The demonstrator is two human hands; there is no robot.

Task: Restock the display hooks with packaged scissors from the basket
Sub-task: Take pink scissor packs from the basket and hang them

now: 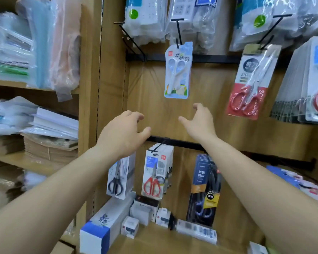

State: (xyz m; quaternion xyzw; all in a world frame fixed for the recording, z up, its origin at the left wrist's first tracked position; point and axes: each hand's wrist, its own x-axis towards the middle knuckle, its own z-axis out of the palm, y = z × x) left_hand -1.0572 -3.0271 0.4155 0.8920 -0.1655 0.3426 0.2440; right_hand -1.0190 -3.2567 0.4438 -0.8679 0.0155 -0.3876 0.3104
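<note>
A blue-and-white pack of small white scissors (177, 70) hangs alone on a black hook (178, 32) at the upper middle of the wooden display wall. My left hand (122, 133) and my right hand (199, 121) are both raised just below that pack, fingers spread, holding nothing and apart from it. To the right hangs a red-handled scissors pack (250, 83). An empty black hook (130, 39) sticks out to the left. The basket is out of view.
Lower hooks carry packs of black-handled (117, 178), red-handled (155, 173) and dark-carded scissors (205, 189). A thick stack of packs (305, 85) hangs at far right. Boxes (106, 226) stand on the bottom shelf. Shelves at left hold plastic-wrapped paper goods (26, 52).
</note>
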